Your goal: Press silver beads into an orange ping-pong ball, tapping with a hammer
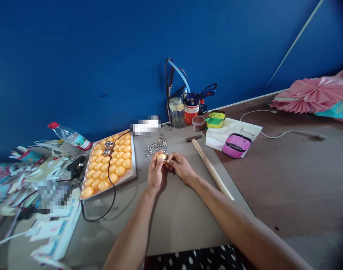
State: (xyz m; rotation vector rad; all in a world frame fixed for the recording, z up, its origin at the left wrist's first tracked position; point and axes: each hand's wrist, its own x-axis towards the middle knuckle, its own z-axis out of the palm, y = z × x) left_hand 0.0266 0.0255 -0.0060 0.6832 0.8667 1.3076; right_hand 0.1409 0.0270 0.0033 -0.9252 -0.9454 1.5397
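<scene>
My left hand is wrapped round an orange ball, which looks like a table tennis ball and has a shiny, silvery patch on its right side. Against that side, my right hand pinches its thumb and fingers together; what sits in the pinch is too small to make out. Just beyond both hands lies a loose scatter of small silver beads. To the left stands a shallow box filled with rows of orange balls, and two silver-covered balls rest among them.
A hammer lies right of my hands. Behind it are a lidded jar, a cup of tools and a small round tub. A purple pouch rests on white paper. A black cable crosses the box; a bottle leans behind.
</scene>
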